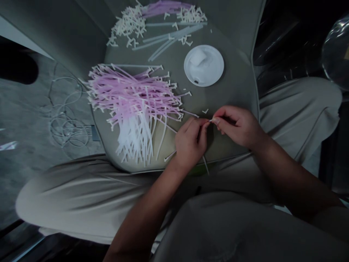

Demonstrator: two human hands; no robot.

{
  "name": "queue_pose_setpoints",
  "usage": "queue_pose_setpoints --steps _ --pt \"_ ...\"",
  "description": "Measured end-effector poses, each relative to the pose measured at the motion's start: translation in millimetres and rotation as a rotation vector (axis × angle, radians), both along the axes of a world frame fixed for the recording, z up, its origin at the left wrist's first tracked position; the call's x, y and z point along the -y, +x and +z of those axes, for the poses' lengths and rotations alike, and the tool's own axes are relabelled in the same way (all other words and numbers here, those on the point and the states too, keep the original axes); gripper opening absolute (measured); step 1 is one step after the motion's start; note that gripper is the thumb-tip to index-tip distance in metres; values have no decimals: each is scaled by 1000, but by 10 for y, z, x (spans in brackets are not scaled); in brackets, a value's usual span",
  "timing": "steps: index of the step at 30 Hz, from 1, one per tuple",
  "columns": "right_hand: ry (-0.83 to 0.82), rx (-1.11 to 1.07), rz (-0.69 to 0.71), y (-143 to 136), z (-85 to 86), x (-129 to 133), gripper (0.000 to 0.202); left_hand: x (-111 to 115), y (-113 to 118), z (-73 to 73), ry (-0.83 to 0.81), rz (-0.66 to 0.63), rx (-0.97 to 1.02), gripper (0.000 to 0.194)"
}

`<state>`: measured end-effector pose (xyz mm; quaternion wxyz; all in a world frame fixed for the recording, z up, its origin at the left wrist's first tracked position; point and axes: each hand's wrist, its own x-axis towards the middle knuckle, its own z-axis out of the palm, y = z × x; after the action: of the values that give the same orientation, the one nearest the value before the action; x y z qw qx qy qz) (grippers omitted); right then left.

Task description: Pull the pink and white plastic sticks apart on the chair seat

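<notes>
Over the front part of a grey seat (231, 98), my two hands meet fingertip to fingertip. My left hand (191, 140) is closed in a pinch on a thin tube, whose pale tail (205, 165) sticks out below the palm. With thumb and forefinger my right hand (237, 125) pinches a small white connector (211, 120) at the point where the hands meet; the fingers hide most of it. One loose angled connector (205, 111) lies just beyond the fingertips. To the left spreads a pile of pink tubes (136, 91) with white end pieces, and white tubes (137, 134) lie against it.
A round white dish (211, 74) with a white block (197, 57) in it sits beyond my hands. Farther back are heaps of white connectors (131, 22), clear tubes (174, 36) and more pink tubes (166, 7). Coiled thin tubing (65, 127) lies on the floor at left.
</notes>
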<state>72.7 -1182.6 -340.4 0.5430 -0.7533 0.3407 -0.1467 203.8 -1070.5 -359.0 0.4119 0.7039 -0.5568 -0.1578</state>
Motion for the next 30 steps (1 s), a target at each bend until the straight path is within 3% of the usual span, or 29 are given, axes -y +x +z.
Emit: queue_pose_setpoints --steps 30 --pt "27 -13 118 -33 9 77 15 -21 14 -36 -21 -53 50 13"
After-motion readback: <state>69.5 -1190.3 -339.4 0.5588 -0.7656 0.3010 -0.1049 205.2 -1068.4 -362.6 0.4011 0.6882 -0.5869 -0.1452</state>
